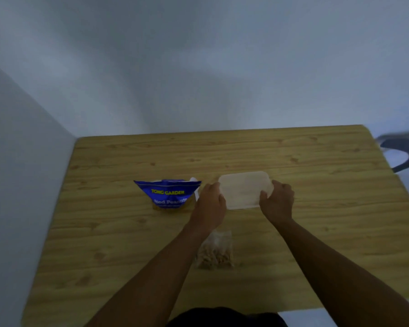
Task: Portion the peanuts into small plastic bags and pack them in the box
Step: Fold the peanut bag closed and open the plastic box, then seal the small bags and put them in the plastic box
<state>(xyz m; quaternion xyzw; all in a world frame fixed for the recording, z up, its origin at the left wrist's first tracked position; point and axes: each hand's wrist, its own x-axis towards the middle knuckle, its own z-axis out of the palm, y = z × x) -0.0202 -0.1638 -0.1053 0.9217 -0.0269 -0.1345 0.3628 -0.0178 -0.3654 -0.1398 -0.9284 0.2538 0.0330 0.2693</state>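
Both hands hold the box: the left hand [210, 201] grips its left end and the right hand [278, 199] grips its right end. The box [244, 188] is pale, with its lid on, and its long side runs left to right. A small bag of peanuts [216, 252] lies on the table [328, 208], nearer the person than the box, closest to the left arm. Just left of the box stands a blue packet [168, 193] that says "TONG GARDEN".

peanut packet [169, 195] left of the box [243, 190]; small filled bag [216, 252], seemingly peanuts, nearer the viewer.
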